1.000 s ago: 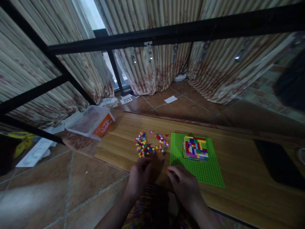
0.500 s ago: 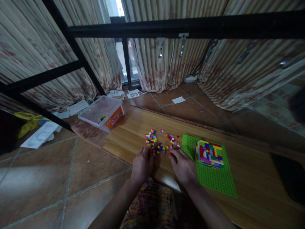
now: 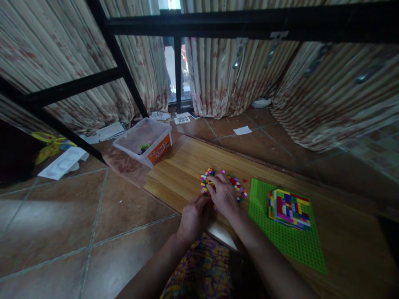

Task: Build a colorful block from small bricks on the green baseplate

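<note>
A pile of small colourful toy bricks (image 3: 204,182) lies on the wooden board. My right hand (image 3: 225,195) reaches over its right side, thumb and forefinger a little apart at the bricks. Just below the pile, my left hand (image 3: 195,218) is closed, its fingers curled together; whatever they hold is hidden. A second cluster of loose bricks (image 3: 238,185) lies beyond and right of my right hand, partly covered by it. To the right, a block of stacked multicoloured bricks (image 3: 289,209) stands on a green baseplate (image 3: 296,249), apart from both hands.
A clear plastic tub (image 3: 137,149) with an orange label stands at the far left end of the wooden board (image 3: 177,174). Black metal bars (image 3: 218,25) cross in front of striped curtains. White paper (image 3: 242,130) and a white moulded tray (image 3: 62,164) lie on the tiled floor.
My right hand has moved left from the right cluster to the main pile, now close to my left hand. The whole view has shifted slightly, with objects appearing further right.
</note>
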{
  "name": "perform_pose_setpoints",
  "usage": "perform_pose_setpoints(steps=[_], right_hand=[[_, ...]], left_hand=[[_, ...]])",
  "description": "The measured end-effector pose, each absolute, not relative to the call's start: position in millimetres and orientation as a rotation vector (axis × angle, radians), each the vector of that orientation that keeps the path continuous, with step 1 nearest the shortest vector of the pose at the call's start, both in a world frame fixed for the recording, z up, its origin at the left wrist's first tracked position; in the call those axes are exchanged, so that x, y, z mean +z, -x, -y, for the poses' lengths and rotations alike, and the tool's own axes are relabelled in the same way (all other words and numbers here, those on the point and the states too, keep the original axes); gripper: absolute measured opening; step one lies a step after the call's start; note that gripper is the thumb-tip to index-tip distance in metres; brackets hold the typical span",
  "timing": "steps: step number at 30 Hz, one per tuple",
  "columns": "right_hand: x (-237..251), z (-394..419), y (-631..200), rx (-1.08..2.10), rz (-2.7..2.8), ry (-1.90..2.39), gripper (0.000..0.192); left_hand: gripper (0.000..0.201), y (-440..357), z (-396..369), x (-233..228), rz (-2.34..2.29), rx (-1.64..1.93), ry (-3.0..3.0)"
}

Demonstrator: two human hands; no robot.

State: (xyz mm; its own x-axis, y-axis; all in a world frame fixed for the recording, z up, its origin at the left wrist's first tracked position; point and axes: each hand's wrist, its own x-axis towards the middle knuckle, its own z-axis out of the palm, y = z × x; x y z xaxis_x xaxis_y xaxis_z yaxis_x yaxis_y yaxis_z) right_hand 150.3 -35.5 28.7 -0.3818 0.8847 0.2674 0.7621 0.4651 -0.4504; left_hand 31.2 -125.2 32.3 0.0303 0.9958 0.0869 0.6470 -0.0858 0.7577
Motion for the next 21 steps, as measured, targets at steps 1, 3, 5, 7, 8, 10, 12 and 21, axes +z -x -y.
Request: perform_pose_setpoints(steps=[1, 3, 5, 7, 8, 10, 12, 21], right_hand=[[27, 33, -148, 0.354, 2.242, 1.379, 0.018], [24, 30, -146, 0.377, 2.214, 1.389, 0.014], [23, 29, -147, 0.42, 2.175, 1.378, 0.014], [22, 31, -152, 0.492, 2.109, 1.347, 0.016], [22, 33, -154, 0.544, 2.056, 1.327, 0.017], [22, 39, -161, 0.68, 1.895, 1.292, 0.017], [23, 47, -167, 0.849, 1.689, 1.269, 0.017], [49, 81, -183, 1.273, 1.391, 1.22, 0.024]], left_hand=[[0.024, -31, 125, 32, -1.662, 0.861, -1.784], [0.024, -31, 125, 32, -1.652, 0.877, -1.783], [0.024, -31, 125, 31, -1.644, 0.897, -1.786], [0.025, -30, 125, 31, -1.641, 0.907, -1.791], [0.025, -30, 125, 30, -1.644, 0.908, -1.791], [0.023, -29, 125, 29, -1.646, 0.91, -1.782], [0.021, -29, 124, 29, -1.644, 0.92, -1.755], [0.03, -42, 112, 49, -1.37, 1.197, -1.22]])
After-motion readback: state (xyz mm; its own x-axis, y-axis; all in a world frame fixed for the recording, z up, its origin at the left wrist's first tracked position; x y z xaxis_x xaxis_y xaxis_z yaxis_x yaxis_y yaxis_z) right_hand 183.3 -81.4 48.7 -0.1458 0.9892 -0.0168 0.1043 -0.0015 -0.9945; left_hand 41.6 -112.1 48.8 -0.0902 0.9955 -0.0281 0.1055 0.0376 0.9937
